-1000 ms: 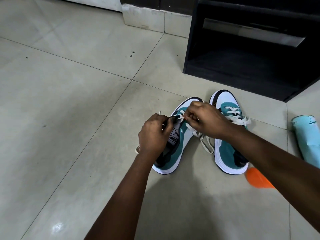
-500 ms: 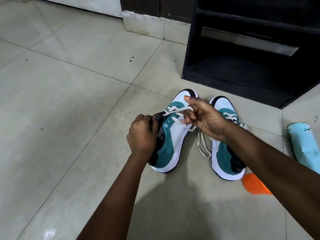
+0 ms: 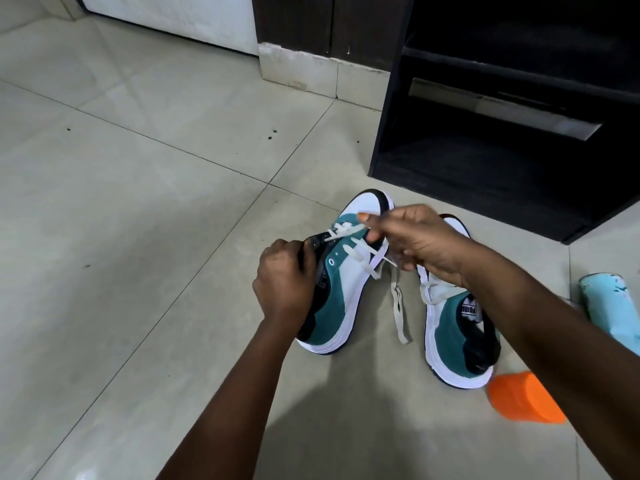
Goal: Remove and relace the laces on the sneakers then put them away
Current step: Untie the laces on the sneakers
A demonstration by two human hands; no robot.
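Observation:
Two teal, white and black sneakers stand on the tiled floor. The left sneaker (image 3: 346, 278) leans on its side, and my left hand (image 3: 282, 282) grips its black tongue and collar. Above its toe, my right hand (image 3: 412, 239) pinches the cream lace (image 3: 346, 232), which runs taut from the upper eyelets. A loose end of that lace (image 3: 398, 306) trails onto the floor between the shoes. The right sneaker (image 3: 457, 330) sits upright with its lace tied, partly hidden by my right forearm.
A black shoe cabinet (image 3: 485, 161) with open shelves stands just beyond the sneakers. An orange cup (image 3: 519, 398) lies by the right sneaker's heel, and a pale blue cylinder (image 3: 613, 306) lies at the right edge. A white door (image 3: 173, 15) is at the far left.
My right hand has drawn the lace up and out toward the toe. My left hand has slid from the laces to the tongue and collar, and the left sneaker leans more sideways.

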